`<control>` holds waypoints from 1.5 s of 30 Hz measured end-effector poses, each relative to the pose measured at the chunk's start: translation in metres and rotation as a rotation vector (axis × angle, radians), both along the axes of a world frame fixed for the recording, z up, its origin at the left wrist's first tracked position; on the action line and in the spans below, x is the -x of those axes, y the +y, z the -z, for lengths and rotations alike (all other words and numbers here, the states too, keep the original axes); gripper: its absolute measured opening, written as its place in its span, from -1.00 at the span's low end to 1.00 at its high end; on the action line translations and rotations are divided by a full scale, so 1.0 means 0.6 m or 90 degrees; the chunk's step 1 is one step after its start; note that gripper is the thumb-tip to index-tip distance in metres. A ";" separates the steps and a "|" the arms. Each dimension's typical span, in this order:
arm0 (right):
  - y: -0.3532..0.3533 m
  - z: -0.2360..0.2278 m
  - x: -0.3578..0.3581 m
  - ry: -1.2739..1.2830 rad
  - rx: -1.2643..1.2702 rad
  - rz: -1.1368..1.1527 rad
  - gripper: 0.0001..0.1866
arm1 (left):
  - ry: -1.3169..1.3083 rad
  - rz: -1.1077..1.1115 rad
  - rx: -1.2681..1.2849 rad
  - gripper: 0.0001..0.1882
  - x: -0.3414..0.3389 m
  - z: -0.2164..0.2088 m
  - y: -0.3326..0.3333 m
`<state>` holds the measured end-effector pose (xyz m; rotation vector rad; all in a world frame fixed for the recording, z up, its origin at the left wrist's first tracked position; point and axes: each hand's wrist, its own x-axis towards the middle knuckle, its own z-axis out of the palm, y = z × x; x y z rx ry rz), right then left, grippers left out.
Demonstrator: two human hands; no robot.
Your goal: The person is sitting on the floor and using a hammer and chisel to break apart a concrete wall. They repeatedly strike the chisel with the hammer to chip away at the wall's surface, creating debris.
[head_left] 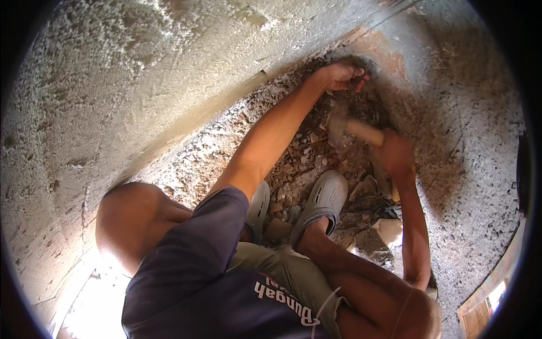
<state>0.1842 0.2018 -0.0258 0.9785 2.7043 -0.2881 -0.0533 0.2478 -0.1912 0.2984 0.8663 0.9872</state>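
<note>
My right hand (395, 151) is wrapped round the pale wooden handle of a hammer (364, 131). The hammer's head is smeared by motion and points toward the left, over the rubble and below my other hand. Stretched out to the far corner, my left hand (343, 76) has its fingers curled closed close to the broken base of the wall (389, 56). Whatever those fingers may hold is too dark and small to name. Under both hands lies loose rubble (307, 133) of broken stone, mortar and earth.
A rough plastered wall (141, 73) slopes along the left, and a grey rough wall (463, 141) rises on the right. My feet, in grey clogs (327, 195), rest on the debris. Larger broken pieces (387, 233) lie beside my right knee.
</note>
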 end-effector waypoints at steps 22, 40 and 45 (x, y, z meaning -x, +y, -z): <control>-0.010 -0.034 0.005 0.049 0.017 -0.025 -0.78 | -0.075 -0.028 0.023 -0.69 -0.010 -0.014 0.012; 0.000 -0.026 -0.009 -0.071 -0.058 0.166 -0.77 | -0.072 -0.042 0.043 -0.67 -0.034 -0.035 0.034; -0.048 -0.044 -0.014 -0.098 -0.010 0.157 -0.74 | 0.277 -0.038 0.149 -0.70 -0.052 -0.048 -0.026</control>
